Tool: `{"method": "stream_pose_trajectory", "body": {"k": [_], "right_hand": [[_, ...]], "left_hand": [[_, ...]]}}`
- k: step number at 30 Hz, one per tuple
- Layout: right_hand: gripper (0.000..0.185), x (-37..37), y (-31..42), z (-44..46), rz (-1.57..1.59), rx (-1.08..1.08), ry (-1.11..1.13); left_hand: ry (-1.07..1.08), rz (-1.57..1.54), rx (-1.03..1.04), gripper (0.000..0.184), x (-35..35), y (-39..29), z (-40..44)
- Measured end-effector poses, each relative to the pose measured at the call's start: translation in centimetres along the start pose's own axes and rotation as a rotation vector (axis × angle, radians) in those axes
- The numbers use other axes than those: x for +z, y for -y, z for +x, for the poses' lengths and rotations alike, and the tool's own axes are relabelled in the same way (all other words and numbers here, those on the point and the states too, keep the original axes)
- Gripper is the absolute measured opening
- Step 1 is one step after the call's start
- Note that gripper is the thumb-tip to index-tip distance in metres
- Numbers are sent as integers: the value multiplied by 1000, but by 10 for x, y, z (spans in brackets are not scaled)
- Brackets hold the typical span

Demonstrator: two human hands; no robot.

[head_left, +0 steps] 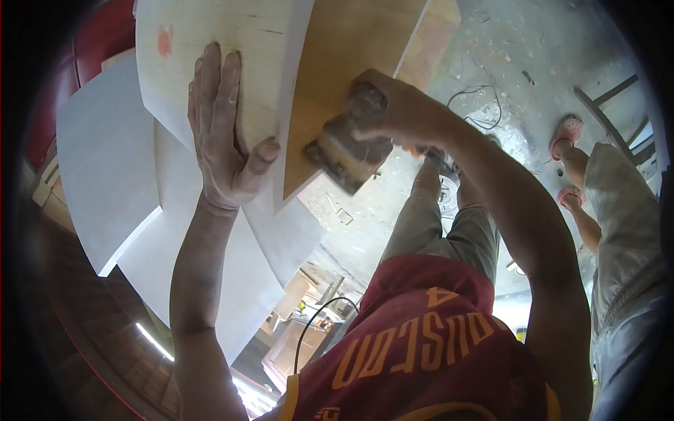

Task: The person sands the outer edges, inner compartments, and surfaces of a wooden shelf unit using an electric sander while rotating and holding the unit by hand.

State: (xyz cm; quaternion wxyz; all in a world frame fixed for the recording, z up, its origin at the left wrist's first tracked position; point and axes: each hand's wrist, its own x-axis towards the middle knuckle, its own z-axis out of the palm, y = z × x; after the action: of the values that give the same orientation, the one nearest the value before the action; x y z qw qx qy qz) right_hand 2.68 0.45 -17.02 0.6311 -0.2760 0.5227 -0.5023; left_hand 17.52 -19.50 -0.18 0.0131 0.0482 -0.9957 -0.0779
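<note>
My left hand (pixel 223 126) lies flat with fingers stretched out on a pale wooden panel (pixel 260 63), pressing near its edge. My right hand (pixel 393 105) is wrapped round the top of a hand-held power sander (pixel 351 151). The sander is slightly blurred, and its flat base is tilted beside the lower corner of a brown wooden surface (pixel 326 77). Whether the base touches that surface, I cannot tell. Dust coats both the sander and my fingers.
White boards (pixel 112 154) are stacked at the left. Another person in pink clogs (pixel 570 130) stands at the right, close to a dark metal frame (pixel 611 95). A thin cable (pixel 484 88) lies on the dusty floor (pixel 505 42). Boxes and tools are below the boards.
</note>
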Motion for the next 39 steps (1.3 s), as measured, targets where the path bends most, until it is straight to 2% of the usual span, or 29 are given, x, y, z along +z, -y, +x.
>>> {"method": "stream_pose_trajectory", "body": {"k": [2, 5, 8, 9, 13, 14, 15, 18, 20, 24, 26, 27, 32, 35, 37, 39], "right_hand": [[70, -5, -29, 25, -20, -33, -43], [71, -13, -29, 30, -55, 39, -37], [71, -3, 1, -11, 24, 291, 91], [71, 6, 3, -24, 64, 161, 44], [70, 16, 11, -25, 26, -79, -50], [70, 13, 13, -20, 27, -78, -48], [70, 4, 16, -8, 26, 77, 5], [69, 3, -1, 24, -32, 66, -42], [68, 5, 6, 26, 22, 163, 40], [68, 26, 47, -4, 74, 9, 48], [69, 31, 59, -11, -9, -44, -42], [69, 28, 55, -7, -6, 58, -34], [72, 23, 50, -4, -52, 147, -73], [73, 27, 69, -14, -45, 68, -61], [74, 22, 85, -18, -55, 162, 11], [78, 32, 75, -7, -75, 117, -49]], "left_hand": [[12, -8, 8, 102, 1, 3, 1], [13, -6, 3, 102, 0, 3, 2], [-50, -5, 10, 104, 4, 5, 0], [-43, 14, 9, 104, 2, 4, 2], [-48, 28, 10, 106, 4, 4, 1], [-46, 28, 9, 106, 4, 4, 0], [-48, 27, 13, 106, 4, 5, 0], [-48, 24, 15, 105, 3, 7, -1], [-47, 15, 12, 104, 4, 11, -2], [-70, -8, 47, 104, 5, 16, -3], [-68, 1, 52, 104, 6, 18, -3], [-65, 6, 41, 104, 5, 18, -4], [-69, -9, 29, 103, 9, 13, -3], [-70, 9, 31, 102, 8, 11, -3], [-63, 14, 21, 101, 8, 9, -1], [-63, 12, 25, 101, 9, 9, -2]]}}
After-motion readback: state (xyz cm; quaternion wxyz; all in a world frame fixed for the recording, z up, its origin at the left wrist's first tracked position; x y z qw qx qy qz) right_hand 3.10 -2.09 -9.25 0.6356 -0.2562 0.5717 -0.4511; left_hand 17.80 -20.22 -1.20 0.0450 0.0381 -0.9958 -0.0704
